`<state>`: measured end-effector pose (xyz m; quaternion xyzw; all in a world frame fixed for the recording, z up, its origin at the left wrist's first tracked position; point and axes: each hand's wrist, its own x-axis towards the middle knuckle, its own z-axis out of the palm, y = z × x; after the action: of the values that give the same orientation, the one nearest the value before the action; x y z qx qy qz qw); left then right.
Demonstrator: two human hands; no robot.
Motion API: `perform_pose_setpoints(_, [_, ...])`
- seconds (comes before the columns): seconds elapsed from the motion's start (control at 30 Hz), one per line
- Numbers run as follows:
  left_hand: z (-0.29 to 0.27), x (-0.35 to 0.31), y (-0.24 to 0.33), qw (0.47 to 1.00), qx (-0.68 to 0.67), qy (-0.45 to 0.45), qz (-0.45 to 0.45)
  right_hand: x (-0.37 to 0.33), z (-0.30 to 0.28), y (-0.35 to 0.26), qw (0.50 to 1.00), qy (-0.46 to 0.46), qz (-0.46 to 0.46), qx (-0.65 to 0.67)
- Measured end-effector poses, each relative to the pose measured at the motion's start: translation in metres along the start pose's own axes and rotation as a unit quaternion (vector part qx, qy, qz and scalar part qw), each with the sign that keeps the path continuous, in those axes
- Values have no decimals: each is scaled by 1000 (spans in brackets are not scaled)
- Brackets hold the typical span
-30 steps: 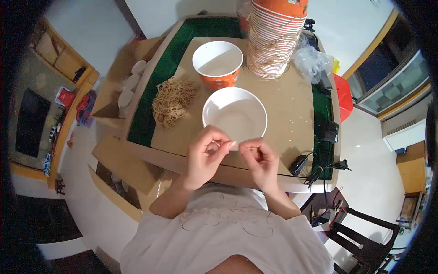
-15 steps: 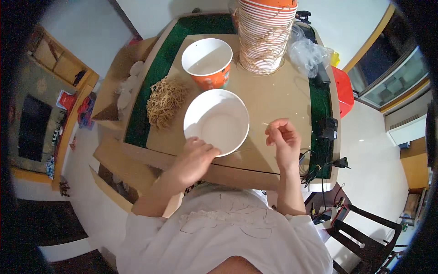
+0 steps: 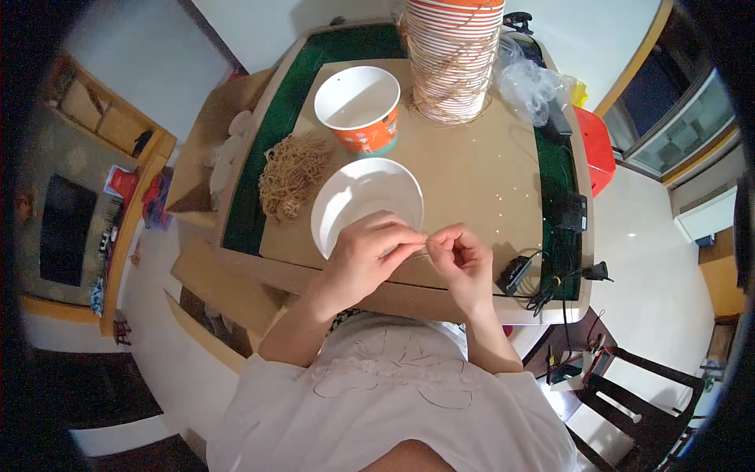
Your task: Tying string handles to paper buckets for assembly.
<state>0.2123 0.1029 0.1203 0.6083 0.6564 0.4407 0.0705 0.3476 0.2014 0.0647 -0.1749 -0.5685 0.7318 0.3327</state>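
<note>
My left hand and right hand meet fingertip to fingertip over the near edge of the table. Both are closed in a pinch; whatever lies between the fingers is too fine to make out. Just behind my left hand, a wide paper bucket shows its white inside, its near rim partly covered by that hand. Farther back stands an orange paper bucket with a white inside. A tangled heap of thin tan strands lies left of the buckets.
At the back rises a tall stack of nested paper buckets wound with tan strands. Clear plastic bags lie beside it. Black adapters and cables edge the right side of the cardboard-covered table. Open cardboard boxes stand at left.
My left hand has let go of the bucket's rim and moved right. My right hand has come left and down to meet it. A black adapter now shows beside my right wrist.
</note>
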Motion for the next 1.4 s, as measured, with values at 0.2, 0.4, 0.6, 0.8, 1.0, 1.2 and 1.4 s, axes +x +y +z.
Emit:
perform_pose_setpoints(0.2, [3,-9,-4,990,-75,-30,-113,-8,1,4,999,-3,-28,-21])
perform_pose_setpoints(0.4, [12,-6,0,996,-9,-36,-86,-10,0,12,998,-23,-62,-3])
perform_pose_setpoints(0.6, [23,-13,0,997,12,-49,-50,-16,-4,20,999,-17,-35,30])
perform_pose_setpoints(0.8, [24,-13,1,995,-8,-76,-61,-16,-2,22,997,43,-7,67])
perform_pose_setpoints(1.0, [26,-11,-5,994,53,-40,-83,-5,-10,52,996,61,35,-62])
perform_pose_setpoints(1.2, [19,-1,-29,976,6,-77,-205,14,2,61,993,108,-53,8])
perform_pose_setpoints(1.4, [7,-3,-35,951,-79,-130,-271,14,9,67,998,65,-23,-7])
